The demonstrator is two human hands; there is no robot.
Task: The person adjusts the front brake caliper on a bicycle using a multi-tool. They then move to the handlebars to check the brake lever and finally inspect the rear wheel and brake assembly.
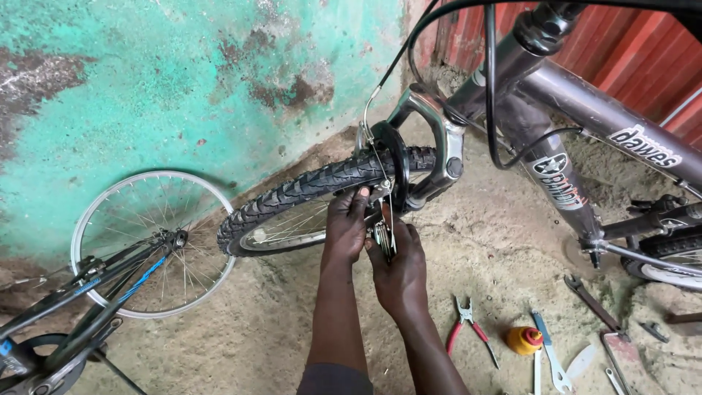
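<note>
A grey bicycle frame [585,110] stands at the right, its knobby front tyre [307,186] pointing left. My left hand [346,223] presses against the brake arm [380,192] beside the rim. My right hand [398,267] grips a small metal tool [383,238] held up at the same brake. A thin brake cable [373,110] runs down from above to the brake. The fork [439,146] sits just right of my hands.
A bare spoked rim [150,241] on a second dark bike frame [73,307] leans at the left by the teal wall. On the sandy ground at the lower right lie red-handled pliers [468,329], an orange oil bottle [525,340], spanners [552,358] and a wrench [589,300].
</note>
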